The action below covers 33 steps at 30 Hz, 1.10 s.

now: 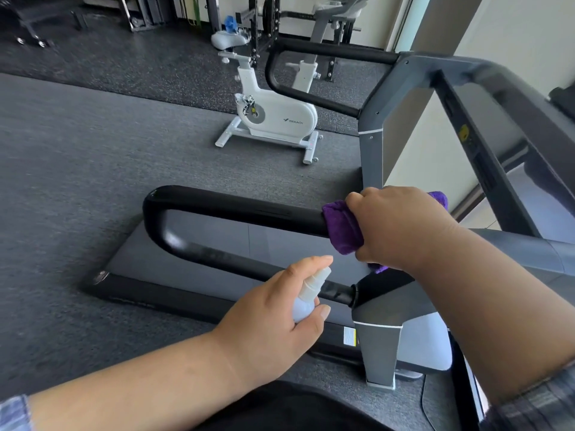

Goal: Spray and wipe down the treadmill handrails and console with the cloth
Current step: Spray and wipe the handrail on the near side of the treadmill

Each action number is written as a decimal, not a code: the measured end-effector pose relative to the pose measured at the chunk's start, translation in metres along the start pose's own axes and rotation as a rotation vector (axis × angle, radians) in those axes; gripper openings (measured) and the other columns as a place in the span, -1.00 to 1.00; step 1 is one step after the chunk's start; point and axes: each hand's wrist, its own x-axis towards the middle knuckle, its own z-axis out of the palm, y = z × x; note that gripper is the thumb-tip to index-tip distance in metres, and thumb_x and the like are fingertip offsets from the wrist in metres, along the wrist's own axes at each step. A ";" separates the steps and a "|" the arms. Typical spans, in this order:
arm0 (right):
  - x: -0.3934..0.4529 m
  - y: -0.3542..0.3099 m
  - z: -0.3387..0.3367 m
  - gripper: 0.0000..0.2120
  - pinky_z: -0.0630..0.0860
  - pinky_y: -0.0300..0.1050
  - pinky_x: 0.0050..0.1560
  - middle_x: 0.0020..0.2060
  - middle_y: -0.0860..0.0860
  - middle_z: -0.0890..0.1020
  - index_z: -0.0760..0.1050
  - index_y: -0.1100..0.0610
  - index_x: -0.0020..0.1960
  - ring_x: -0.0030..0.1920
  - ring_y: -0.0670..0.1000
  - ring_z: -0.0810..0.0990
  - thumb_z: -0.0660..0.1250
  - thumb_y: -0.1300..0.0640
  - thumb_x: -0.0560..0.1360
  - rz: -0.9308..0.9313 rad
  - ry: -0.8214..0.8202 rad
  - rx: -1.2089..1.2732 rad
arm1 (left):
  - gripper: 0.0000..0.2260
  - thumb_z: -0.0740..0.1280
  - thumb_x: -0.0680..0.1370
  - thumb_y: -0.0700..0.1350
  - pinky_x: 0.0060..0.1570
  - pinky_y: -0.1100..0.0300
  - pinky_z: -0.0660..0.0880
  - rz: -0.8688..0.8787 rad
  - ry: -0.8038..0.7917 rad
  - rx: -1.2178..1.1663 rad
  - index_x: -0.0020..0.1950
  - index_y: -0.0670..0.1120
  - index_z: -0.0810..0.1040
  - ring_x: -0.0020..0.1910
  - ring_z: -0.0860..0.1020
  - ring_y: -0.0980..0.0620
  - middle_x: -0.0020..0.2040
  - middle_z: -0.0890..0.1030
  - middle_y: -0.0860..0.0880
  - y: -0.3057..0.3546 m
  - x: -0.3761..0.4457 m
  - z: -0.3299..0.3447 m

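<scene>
purple cloth (342,228) gripped, bottle (306,298) held

Right hand (401,227) wraps purple cloth (342,227) round handrail (236,205); left hand (273,315) holds spray bottle (306,298)

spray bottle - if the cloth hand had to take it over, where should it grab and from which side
Probably the bottle's nozzle end. The left hand wraps the body of the spray bottle, forefinger over the top, leaving only the white neck and nozzle bare. Come from the right, the treadmill side, where the right hand holds the purple cloth on the handrail.
</scene>
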 end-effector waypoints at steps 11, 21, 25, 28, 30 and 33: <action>0.051 -0.074 -0.031 -0.59 0.34 -0.05 -0.26 -0.21 -0.03 0.34 0.28 0.03 -0.01 -0.21 0.09 0.36 0.39 -0.16 0.35 0.021 0.045 0.049 | -0.50 0.23 0.52 0.18 0.01 0.40 0.41 0.000 0.052 0.010 0.35 0.54 0.09 -0.03 0.52 0.33 -0.01 0.48 0.40 -0.033 -0.015 -0.042; 0.111 -0.145 -0.064 -0.62 0.28 -0.03 -0.25 -0.12 0.01 0.47 0.36 0.06 0.09 -0.20 0.10 0.41 0.36 -0.12 0.41 -0.008 0.058 0.071 | -0.50 0.24 0.52 0.18 -0.01 0.46 0.38 -0.060 0.119 0.009 0.35 0.53 0.10 -0.02 0.53 0.30 -0.03 0.48 0.37 -0.075 -0.030 -0.102; 0.136 -0.170 -0.077 -0.61 0.25 -0.06 -0.32 -0.22 -0.03 0.38 0.29 0.05 -0.02 -0.24 0.09 0.41 0.41 -0.10 0.34 -0.042 0.023 0.093 | -0.51 0.24 0.52 0.20 -0.01 0.44 0.40 -0.095 0.123 0.009 0.34 0.55 0.09 0.03 0.53 0.30 0.01 0.51 0.35 -0.097 -0.038 -0.122; 0.156 -0.193 -0.088 -0.62 0.25 -0.05 -0.31 -0.21 -0.02 0.40 0.28 0.06 -0.04 -0.24 0.10 0.44 0.40 -0.06 0.34 -0.048 0.001 0.094 | -0.51 0.24 0.51 0.20 -0.02 0.52 0.35 -0.113 0.121 0.002 0.32 0.56 0.09 0.05 0.51 0.35 0.07 0.48 0.42 -0.110 -0.043 -0.135; 0.168 -0.210 -0.096 -0.67 0.28 -0.03 -0.25 -0.18 0.00 0.38 0.33 0.05 0.03 -0.21 0.11 0.41 0.39 -0.01 0.39 -0.038 -0.015 0.062 | -0.51 0.25 0.51 0.20 -0.01 0.55 0.33 -0.122 0.128 -0.019 0.32 0.57 0.10 0.06 0.51 0.35 0.09 0.45 0.47 -0.117 -0.045 -0.144; 0.185 -0.236 -0.110 -0.71 0.33 0.01 -0.13 -0.04 0.04 0.46 0.40 0.08 0.19 -0.03 0.15 0.51 0.29 0.05 0.50 -0.071 -0.076 -0.011 | -0.49 0.26 0.52 0.19 0.01 0.55 0.34 -0.121 0.143 -0.056 0.29 0.60 0.07 0.08 0.51 0.33 0.12 0.44 0.46 -0.128 -0.049 -0.158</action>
